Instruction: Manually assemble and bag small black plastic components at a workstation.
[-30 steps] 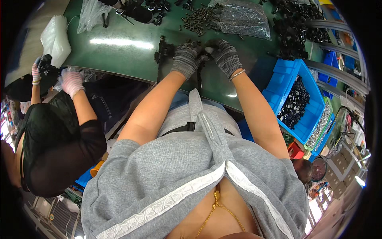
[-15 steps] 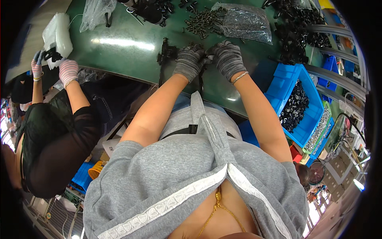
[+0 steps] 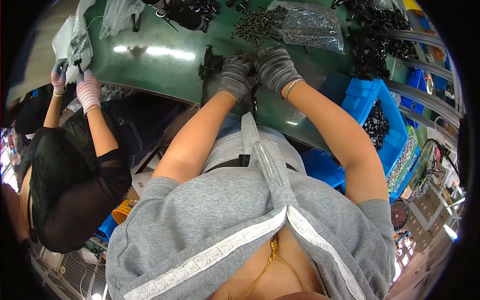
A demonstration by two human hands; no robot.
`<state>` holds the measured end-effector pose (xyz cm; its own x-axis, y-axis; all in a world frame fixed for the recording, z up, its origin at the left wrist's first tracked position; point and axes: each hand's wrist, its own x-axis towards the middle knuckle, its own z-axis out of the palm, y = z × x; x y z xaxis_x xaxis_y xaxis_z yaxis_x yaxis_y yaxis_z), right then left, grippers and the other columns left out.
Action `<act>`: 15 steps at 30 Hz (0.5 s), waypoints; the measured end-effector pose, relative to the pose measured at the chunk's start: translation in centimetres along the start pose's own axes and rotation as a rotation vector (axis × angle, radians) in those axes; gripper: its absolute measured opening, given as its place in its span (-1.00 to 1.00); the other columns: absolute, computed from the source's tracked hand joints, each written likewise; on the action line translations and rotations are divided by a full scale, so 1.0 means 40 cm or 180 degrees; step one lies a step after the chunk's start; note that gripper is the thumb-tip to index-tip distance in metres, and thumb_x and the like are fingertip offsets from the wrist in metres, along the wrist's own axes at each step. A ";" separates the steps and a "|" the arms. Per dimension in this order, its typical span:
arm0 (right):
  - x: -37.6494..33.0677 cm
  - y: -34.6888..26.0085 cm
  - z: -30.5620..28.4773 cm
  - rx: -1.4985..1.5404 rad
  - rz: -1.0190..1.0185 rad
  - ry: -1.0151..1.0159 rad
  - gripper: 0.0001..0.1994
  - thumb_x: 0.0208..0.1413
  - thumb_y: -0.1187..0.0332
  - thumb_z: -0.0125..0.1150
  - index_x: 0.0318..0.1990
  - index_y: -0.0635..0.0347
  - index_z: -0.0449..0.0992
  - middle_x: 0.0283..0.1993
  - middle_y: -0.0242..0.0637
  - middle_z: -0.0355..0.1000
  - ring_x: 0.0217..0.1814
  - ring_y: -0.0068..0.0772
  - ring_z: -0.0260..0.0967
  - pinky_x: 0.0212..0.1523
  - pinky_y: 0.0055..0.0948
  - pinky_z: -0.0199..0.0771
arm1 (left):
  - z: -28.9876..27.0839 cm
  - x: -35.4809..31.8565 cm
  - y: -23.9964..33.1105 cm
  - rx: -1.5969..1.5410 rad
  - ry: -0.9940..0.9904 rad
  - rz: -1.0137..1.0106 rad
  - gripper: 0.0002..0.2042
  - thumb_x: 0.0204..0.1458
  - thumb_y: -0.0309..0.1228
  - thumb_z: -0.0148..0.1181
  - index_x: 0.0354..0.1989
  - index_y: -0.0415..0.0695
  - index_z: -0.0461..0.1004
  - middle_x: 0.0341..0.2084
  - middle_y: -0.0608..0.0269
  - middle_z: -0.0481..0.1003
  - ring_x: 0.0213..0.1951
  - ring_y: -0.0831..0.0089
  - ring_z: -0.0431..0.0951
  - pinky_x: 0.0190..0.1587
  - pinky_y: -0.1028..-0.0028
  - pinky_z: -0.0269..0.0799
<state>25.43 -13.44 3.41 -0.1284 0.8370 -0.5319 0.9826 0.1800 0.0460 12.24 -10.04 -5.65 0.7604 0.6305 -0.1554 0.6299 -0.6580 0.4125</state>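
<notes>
Close together over the green table, both of my hands wear grey striped knit gloves. My left hand [image 3: 236,78] is closed around a black plastic part, most of it hidden by the glove. From between the hands a narrow black strip [image 3: 255,101] hangs down toward the table's near edge. My right hand [image 3: 275,69] curls its fingers over the same part, pressed against the left. Just left of my left hand lies a similar black jointed part [image 3: 211,63], with a thin dark strip reaching toward me.
Beyond my hands are a pile of small dark pins [image 3: 255,25] and a clear plastic bag [image 3: 314,29]. Black parts [image 3: 372,42] heap at the far right, near blue bins [image 3: 356,97]. On the left, a co-worker's gloved hands [image 3: 89,91] handle bubble wrap [image 3: 81,42].
My right hand has moved left, now against my left hand, its elbow swinging outward. The co-worker's black part now sits in bubble wrap.
</notes>
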 end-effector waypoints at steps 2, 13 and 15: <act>0.008 0.002 0.015 -0.0190 0.0056 -0.0033 -0.73 0.04 0.16 0.21 -0.10 -0.06 0.62 0.02 -0.26 0.48 0.13 -0.20 0.39 0.07 -0.19 0.35 | 0.013 -0.001 -0.009 -0.0004 0.0137 0.0019 -0.47 -0.08 0.10 0.20 0.01 0.05 0.53 0.07 -0.01 0.47 0.14 0.05 0.42 0.17 0.13 0.26; 0.022 0.076 0.021 0.0899 0.0830 -0.0450 -0.55 0.27 -0.06 -0.10 -0.06 0.05 0.58 -0.15 -0.21 0.57 -0.12 -0.08 0.53 -0.12 -0.17 0.50 | 0.025 0.009 -0.015 -0.0254 0.0237 -0.0147 -0.48 -0.18 0.15 0.32 -0.09 0.12 0.60 0.01 -0.08 0.50 0.14 0.04 0.41 0.22 0.11 0.20; -0.014 0.084 -0.020 0.1105 0.0855 -0.0242 -0.57 0.25 -0.04 -0.06 -0.06 0.04 0.58 -0.14 -0.18 0.56 -0.10 -0.09 0.52 -0.10 -0.16 0.49 | 0.029 0.001 -0.012 -0.0266 0.0407 -0.0019 -0.53 -0.16 0.14 0.32 -0.11 0.17 0.61 -0.01 -0.03 0.52 0.15 0.05 0.41 0.22 0.13 0.18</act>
<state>28.70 -12.88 4.52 0.1352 0.7877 -0.6010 0.9682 -0.2338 -0.0887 12.16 -10.17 -6.90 0.7270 0.6851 -0.0449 0.6151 -0.6209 0.4859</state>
